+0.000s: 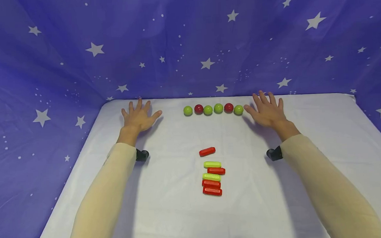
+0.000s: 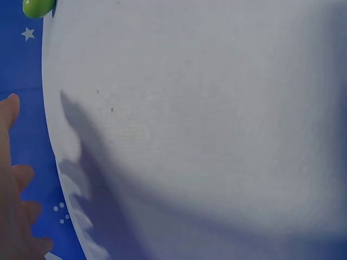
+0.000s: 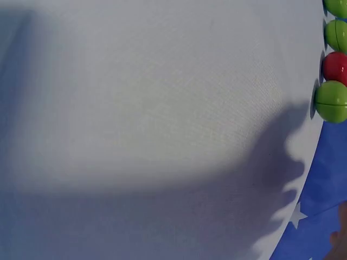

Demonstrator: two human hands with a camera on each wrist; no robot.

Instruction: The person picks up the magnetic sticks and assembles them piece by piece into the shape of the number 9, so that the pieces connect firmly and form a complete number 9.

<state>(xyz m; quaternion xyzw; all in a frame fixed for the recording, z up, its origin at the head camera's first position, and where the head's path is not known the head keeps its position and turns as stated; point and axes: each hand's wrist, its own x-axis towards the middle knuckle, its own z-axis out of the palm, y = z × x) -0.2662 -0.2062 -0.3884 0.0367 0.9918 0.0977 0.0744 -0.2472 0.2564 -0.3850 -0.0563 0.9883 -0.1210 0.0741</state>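
Note:
My left hand (image 1: 138, 119) is spread at the back left of the white table, holding nothing; its fingers (image 2: 23, 177) show at the left wrist view's edge. Across from it, my right hand (image 1: 267, 112) spreads its fingers too, its thumb close to the right end of a row of balls. Green balls (image 1: 218, 108) and dark red balls (image 1: 228, 107) make up that row along the back edge. Nearest the right thumb is a green ball (image 3: 332, 102). Both hands cast shadows on the cloth; whether they touch it I cannot tell.
Mid-table, red sticks (image 1: 211, 183) and yellow-green sticks (image 1: 211, 177) lie in a loose column, with one red stick (image 1: 207, 152) slightly apart at the top. A blue star-patterned cloth (image 1: 206, 42) hangs behind the white tabletop (image 1: 169, 213).

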